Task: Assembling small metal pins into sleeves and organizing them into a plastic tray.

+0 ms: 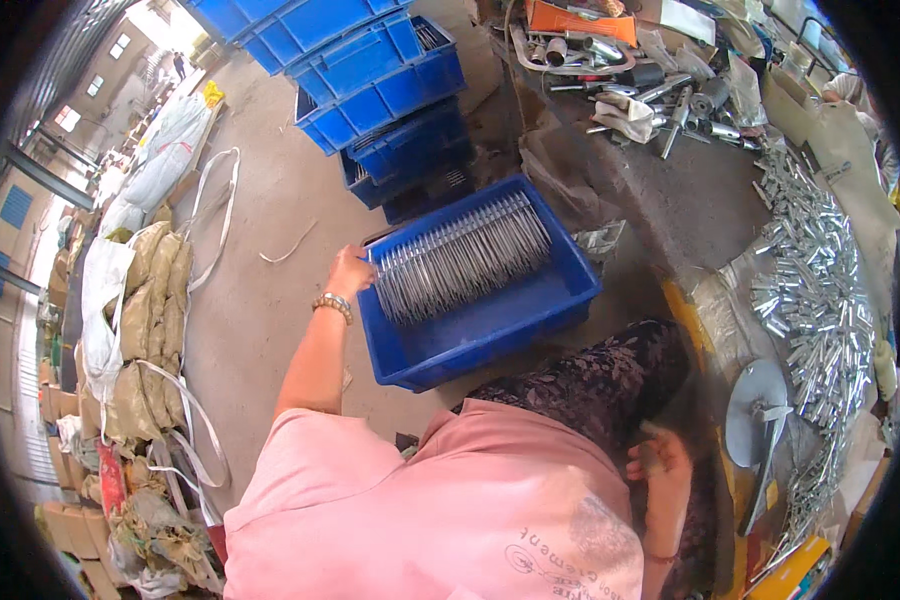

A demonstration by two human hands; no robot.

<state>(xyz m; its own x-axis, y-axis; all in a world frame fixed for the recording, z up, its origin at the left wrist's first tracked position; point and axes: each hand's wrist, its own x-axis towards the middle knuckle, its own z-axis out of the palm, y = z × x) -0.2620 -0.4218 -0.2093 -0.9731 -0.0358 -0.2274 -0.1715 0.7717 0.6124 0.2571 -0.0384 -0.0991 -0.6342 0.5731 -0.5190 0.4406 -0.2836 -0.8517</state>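
Note:
My left hand (350,271), a beaded bracelet at its wrist, is closed on the left rim of a blue plastic crate (470,348). A long row of thin metal rods (465,262) lies side by side inside the crate, toward its far wall. The crate's near part shows bare blue plastic. My right hand (662,458) hangs beside my thigh, near the workbench edge. Its fingers are loosely bent and apart, and I see nothing in them.
A tall stack of blue crates (380,85) stands beyond. On the right, a bench carries a heap of small metal parts (820,300), a round metal disc (756,412) and assorted tools (660,100). Piled sacks (150,320) and loose white straps (198,430) lie left.

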